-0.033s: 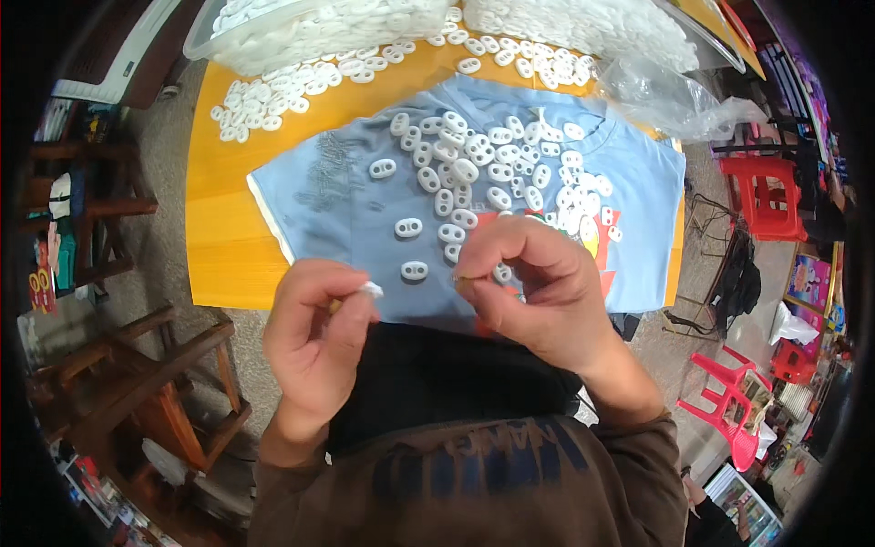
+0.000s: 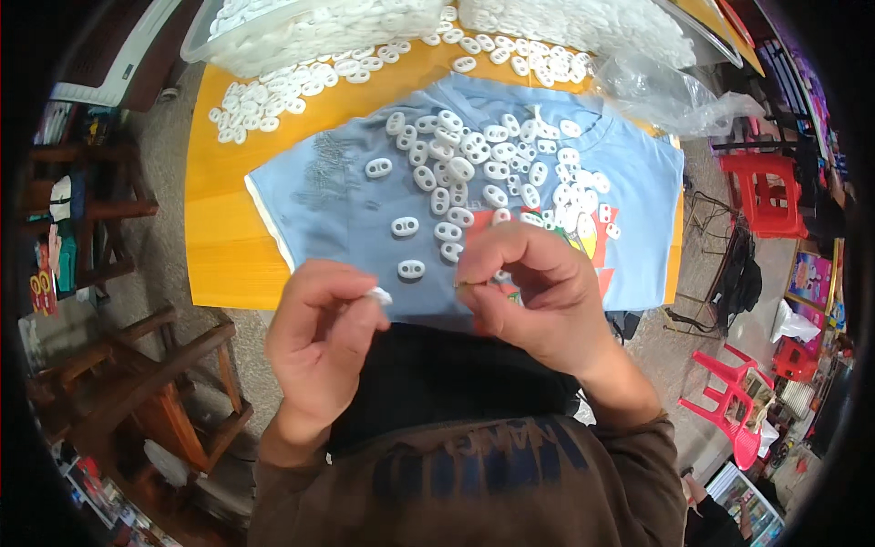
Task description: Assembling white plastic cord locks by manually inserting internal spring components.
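Note:
My left hand is closed in a pinch around a small white plastic piece, most of it covered by the fingertips. Opposite it, a hand's gap away, my right hand pinches thumb against forefinger; whatever is between them is too small to make out. Both hands are raised over the near edge of a light blue T-shirt spread on the table. White oval plastic pieces with two holes lie heaped on the shirt, and a few sit singly, such as one oval piece just beyond my left hand.
More white ovals cover the far part of the yellow table. Filled clear tubs stand at the back, with a crumpled plastic bag to the right. Wooden stools are at left, red plastic stools at right.
My left hand has shifted slightly right with its white piece, a little nearer my right hand. The ovals and shirt appear slightly further left and up in the picture. Both pinches stay closed.

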Demonstrator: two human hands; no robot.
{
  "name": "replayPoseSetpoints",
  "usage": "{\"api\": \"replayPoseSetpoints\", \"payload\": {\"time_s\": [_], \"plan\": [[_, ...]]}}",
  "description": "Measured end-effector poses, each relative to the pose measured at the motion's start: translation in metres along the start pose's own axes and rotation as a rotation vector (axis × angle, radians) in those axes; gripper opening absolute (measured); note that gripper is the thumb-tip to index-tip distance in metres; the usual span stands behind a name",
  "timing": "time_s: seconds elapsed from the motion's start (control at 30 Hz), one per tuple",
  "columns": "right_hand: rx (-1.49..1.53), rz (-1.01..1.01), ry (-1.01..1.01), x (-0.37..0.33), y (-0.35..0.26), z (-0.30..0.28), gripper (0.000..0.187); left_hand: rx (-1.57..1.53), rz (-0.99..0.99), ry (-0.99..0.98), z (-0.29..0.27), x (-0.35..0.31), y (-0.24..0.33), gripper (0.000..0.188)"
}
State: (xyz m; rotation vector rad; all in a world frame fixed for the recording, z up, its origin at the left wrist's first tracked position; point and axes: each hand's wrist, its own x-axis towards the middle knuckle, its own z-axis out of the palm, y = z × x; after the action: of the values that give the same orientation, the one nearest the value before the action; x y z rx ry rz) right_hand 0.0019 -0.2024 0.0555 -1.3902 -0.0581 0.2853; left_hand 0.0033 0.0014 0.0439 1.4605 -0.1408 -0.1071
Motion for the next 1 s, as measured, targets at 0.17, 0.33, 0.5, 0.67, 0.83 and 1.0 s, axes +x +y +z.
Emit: {"api": "replayPoseSetpoints", "payload": {"time_s": [0.17, 0.33, 0.5, 0.67, 0.83, 1.0], "plan": [[0.142, -0.011, 0.056, -0.023, 0.008, 0.000, 0.022, -0.227, -0.096, -0.131, 0.026, -0.006, 0.005, 0.014], [0.251, -0.073, 0.035, -0.037, 0.012, -0.002, 0.026, -0.216, -0.181, -0.189, 0.038, -0.016, 0.002, 0.015], [0.206, -0.076, 0.061, -0.042, 0.016, -0.004, 0.021, -0.167, -0.166, -0.195, 0.044, -0.019, -0.001, 0.016], [0.200, -0.072, 0.064, -0.045, 0.018, -0.005, 0.021, -0.136, -0.164, -0.199, 0.046, -0.020, -0.003, 0.015], [0.176, -0.062, 0.085, -0.044, 0.018, -0.005, 0.021, -0.135, -0.177, -0.175, 0.045, -0.019, -0.004, 0.014], [0.166, -0.068, 0.070, -0.041, 0.019, -0.005, 0.021, -0.122, -0.165, -0.182, 0.042, -0.018, -0.006, 0.015]]}}
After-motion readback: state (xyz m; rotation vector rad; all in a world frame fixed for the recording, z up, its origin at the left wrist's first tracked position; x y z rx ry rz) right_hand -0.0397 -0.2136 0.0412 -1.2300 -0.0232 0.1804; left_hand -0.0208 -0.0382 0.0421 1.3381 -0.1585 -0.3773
